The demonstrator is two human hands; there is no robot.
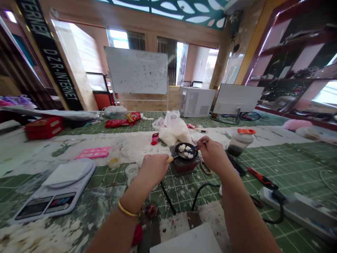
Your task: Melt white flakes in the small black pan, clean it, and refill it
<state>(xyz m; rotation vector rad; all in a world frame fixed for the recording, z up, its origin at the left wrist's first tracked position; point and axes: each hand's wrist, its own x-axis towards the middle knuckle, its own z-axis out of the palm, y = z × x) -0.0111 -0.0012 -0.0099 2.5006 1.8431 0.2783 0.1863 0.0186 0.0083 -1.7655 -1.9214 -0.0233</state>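
My left hand [154,166] is closed around the wooden-tipped handle of a small black pan [181,157]. The pan rests on a dark red, box-shaped heater [184,167] in the middle of the table. White chunks [182,148] lie in the pan. My right hand [210,151] pinches a thin blue stick [193,148], its tip down among the chunks. What the stick's far end looks like is too small to tell. Behind the pan stands a plastic bag [175,130] with white material in it. Scissors [206,168] lie partly under my right hand.
A kitchen scale [59,189] and white flakes [47,233] are at left, near a pink mould [93,152]. At right are an orange-lidded bottle [240,140], a phone [237,167], a red-black tool [263,178] and a power strip [297,211]. Black cables [202,189] cross the table.
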